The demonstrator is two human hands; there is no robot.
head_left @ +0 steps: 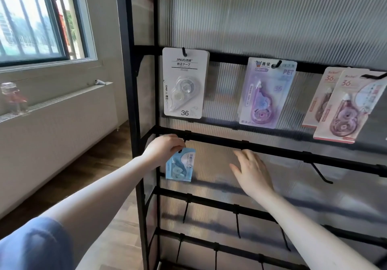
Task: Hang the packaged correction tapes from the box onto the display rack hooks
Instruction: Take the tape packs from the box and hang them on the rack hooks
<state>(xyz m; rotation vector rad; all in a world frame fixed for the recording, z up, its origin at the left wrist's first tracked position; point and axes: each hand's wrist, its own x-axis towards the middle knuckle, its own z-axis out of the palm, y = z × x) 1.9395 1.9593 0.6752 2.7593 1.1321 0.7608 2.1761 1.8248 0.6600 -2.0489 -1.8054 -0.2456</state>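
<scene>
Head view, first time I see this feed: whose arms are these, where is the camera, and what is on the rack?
No machine here. A person wears one wide-angle camera on the head, looking forward and down, so both bare arms reach in from below. The left hand pinches a small blue correction tape pack by its top, just under the black rack bar. The right hand is open and holds nothing. On the row above hang a white pack, a purple pack and two pink packs. Lower hooks are bare.
</scene>
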